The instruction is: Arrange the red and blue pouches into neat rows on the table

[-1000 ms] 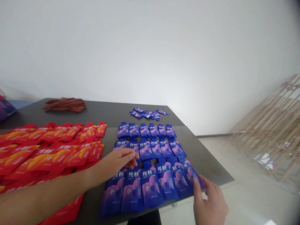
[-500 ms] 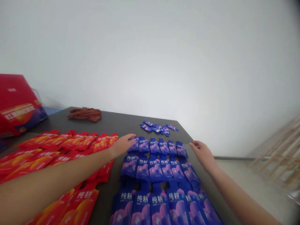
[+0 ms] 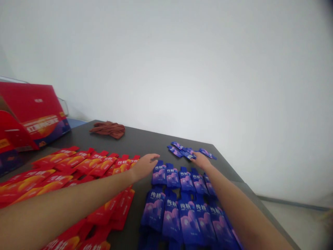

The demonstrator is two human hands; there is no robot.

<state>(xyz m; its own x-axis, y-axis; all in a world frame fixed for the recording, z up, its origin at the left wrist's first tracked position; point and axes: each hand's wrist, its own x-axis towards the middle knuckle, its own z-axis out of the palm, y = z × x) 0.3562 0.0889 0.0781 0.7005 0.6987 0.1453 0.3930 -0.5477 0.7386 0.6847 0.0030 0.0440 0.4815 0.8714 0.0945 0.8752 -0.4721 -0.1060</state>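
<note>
My left hand (image 3: pixel 146 166) hovers at the far left corner of the blue pouch rows, its fingers slightly apart and nothing in them. Right beside it lies a blue spouted-style flat pouch (image 3: pixel 159 174) with purple fruit printed on it. Farther back is a small loose pile of the same blue pouches (image 3: pixel 178 146). My right hand (image 3: pixel 201 160) reaches over the rows to the near right side of this pile, its curled fingers closed on a blue pouch (image 3: pixel 189 156). The hand partly covers that pouch, and my right forearm hides the right end of the rows.
Red pouches with orange fruit (image 3: pixel 95 161) lie in overlapping rows on the left of the dark table (image 3: pixel 145 137). A brown cloth (image 3: pixel 109 129) lies crumpled at the back. Large red boxes (image 3: pixel 39 118) stand at the far left. A white wall (image 3: pixel 182 69) rises behind the table.
My right hand has moved from the right edge of the rows inward to the loose pile and onto a pouch. The view has turned slightly left; my left hand stays near the rows' corner.
</note>
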